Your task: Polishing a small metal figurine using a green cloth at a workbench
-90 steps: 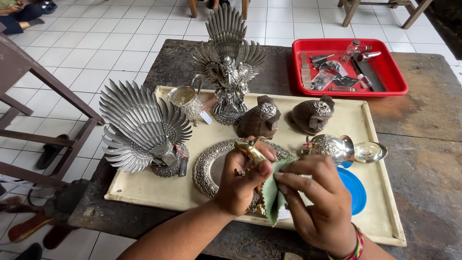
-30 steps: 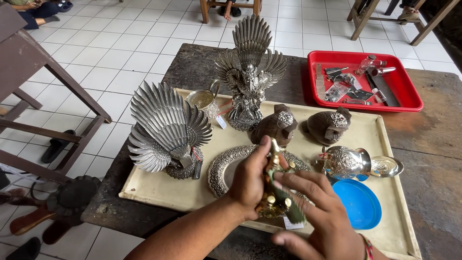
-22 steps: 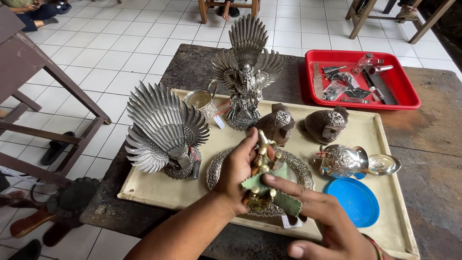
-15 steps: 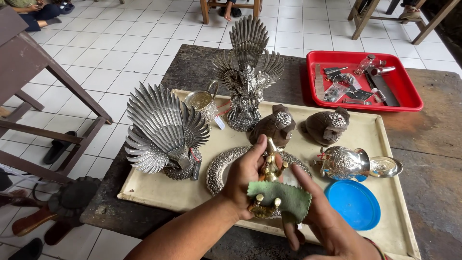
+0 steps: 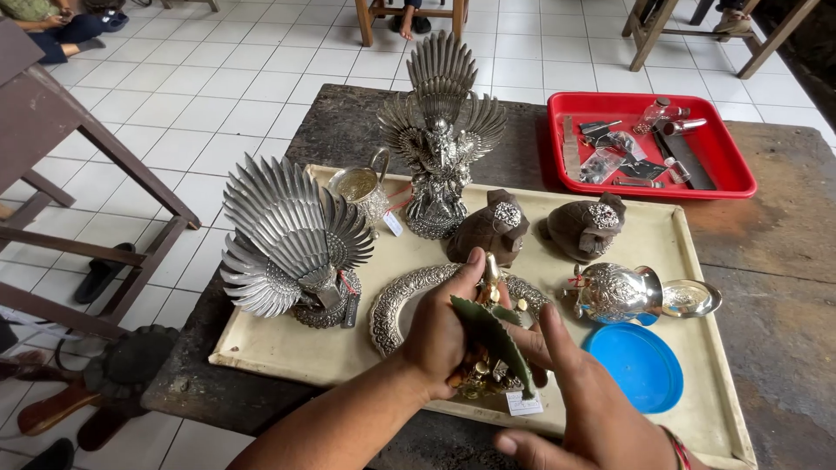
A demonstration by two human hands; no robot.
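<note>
Left hand [image 5: 440, 335] was wrapped around a small gold-coloured figurine [image 5: 484, 370], fingers closed on its left side, thumb up along the slim top part. The figurine stood roughly upright, long axis running from its base near the tray's front edge up toward the pointed top at the thumb tip, tilted slightly away from the person.

Right hand [image 5: 592, 409] came in from the right and below, fingers pinching a green cloth [image 5: 492, 335] pressed against the figurine's front and right side. The cloth lay draped diagonally across the piece, covering its middle; only the gold top and the beaded base showed. So the cloth sat between the right fingers and the figurine, while the left hand backed the piece from the opposite side. Both hands touched the work; the left was the one bearing it, and the right was free to slide along the long axis.

A white price tag [image 5: 522, 403] hung just below the base.

All of it was held over the front of a cream tray [image 5: 688, 261], just above an ornate silver oval dish [image 5: 396, 300]. A silver peacock fan [image 5: 287, 239] stood left, a winged silver statue [image 5: 440, 130] behind, a blue lid [image 5: 636, 365] just right of the hands. A red tray [image 5: 723, 170] with small tools sat well apart at the back right.
</note>
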